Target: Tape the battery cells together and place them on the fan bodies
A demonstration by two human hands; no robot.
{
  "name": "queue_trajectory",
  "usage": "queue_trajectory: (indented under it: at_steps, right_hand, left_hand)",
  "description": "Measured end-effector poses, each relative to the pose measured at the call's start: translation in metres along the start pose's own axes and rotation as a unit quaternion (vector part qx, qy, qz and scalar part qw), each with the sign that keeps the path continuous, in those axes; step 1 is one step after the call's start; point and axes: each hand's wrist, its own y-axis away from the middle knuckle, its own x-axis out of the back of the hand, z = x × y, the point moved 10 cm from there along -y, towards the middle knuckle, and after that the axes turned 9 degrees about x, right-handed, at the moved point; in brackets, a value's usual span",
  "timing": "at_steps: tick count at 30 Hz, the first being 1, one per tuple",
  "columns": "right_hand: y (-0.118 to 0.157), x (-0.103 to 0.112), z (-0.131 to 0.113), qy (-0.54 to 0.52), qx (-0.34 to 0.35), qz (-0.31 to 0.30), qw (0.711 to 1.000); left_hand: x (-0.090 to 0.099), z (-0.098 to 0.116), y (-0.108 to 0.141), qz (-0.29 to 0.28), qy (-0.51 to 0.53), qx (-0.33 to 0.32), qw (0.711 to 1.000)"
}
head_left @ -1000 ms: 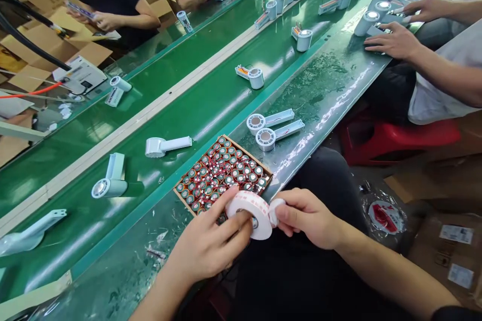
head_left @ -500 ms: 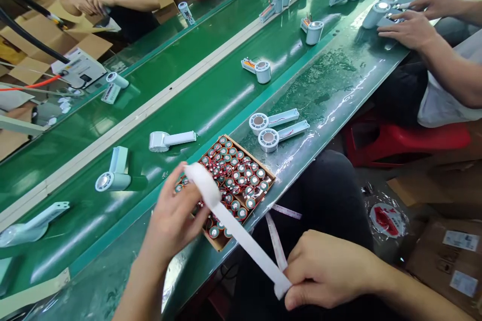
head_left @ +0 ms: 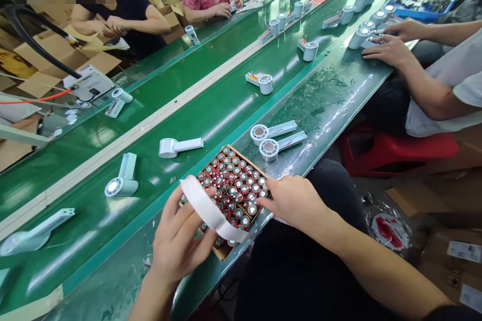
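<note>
My left hand (head_left: pixel 184 235) holds a roll of white tape (head_left: pixel 203 205), fingers curled around it. A loose length of the tape trails toward the front edge of the workbench. Under it sits a shallow cardboard box (head_left: pixel 222 256) packed with upright cylindrical battery cells (head_left: pixel 241 180) with red and black wires. My right hand (head_left: pixel 293 200) is at the box's right edge, thumb and forefinger apart beside the cells there; its other fingers are hidden. Just beyond the box lie two pale blue fan housings with handles (head_left: pixel 269 149), side by side.
A green conveyor belt (head_left: pixel 218 115) runs diagonally past the bench, carrying several pale fan bodies (head_left: pixel 121 185). At right, a co-worker's hands (head_left: pixel 391 47) handle similar parts near a blue tray (head_left: pixel 425 2). Two people sit across the belt. A red stool (head_left: pixel 395 150) stands below right.
My right hand has let go of the tape's end and moved up to the box of cells. The tape strip, stretched taut before, now hangs in a curve from the roll.
</note>
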Motion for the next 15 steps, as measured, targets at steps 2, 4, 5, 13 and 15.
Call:
queue_trajectory:
  at_steps: [2, 4, 5, 13, 15]
  right_hand:
    - [0.003, 0.007, 0.003, -0.032, 0.029, 0.025, 0.999]
    - [0.015, 0.026, 0.008, -0.117, 0.076, 0.089, 0.986]
    - [0.024, 0.039, 0.012, -0.174, 0.097, 0.133, 0.971]
    - [0.054, 0.030, 0.030, -0.761, -0.007, 0.284, 0.583]
    - [0.048, 0.004, 0.011, -0.825, -0.029, 0.218, 0.520]
  left_hand:
    - [0.004, 0.002, -0.005, 0.019, 0.002, 0.006, 1.000]
    - [0.009, 0.003, -0.006, 0.029, 0.003, 0.014, 0.999]
    - [0.010, 0.003, -0.006, 0.031, 0.003, 0.017, 0.999]
    - [-0.019, 0.036, -0.029, -0.035, -0.029, -0.050, 0.998]
    - [-0.027, 0.049, -0.035, -0.055, -0.037, -0.086, 0.994]
